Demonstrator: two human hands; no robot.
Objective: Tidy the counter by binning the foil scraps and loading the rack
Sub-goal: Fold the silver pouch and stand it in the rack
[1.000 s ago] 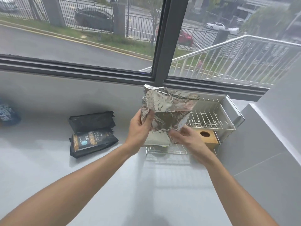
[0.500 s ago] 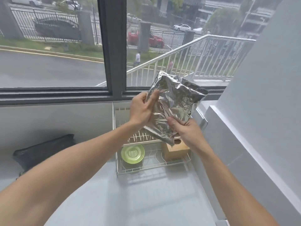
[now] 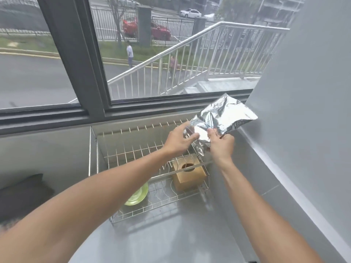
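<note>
I hold the foil sheet [image 3: 222,118] in the air above the right back corner of the rack [image 3: 133,152], with both hands closed on its lower end. My left hand [image 3: 179,140] pinches the left edge and my right hand [image 3: 221,144] grips the crumpled bottom corner. From my grip the sheet goes up and to the right, toward the wall. The right hand is nearer to the bulk of the sheet, so I think it should gather the foil into a ball. I see no bin from here.
</note>
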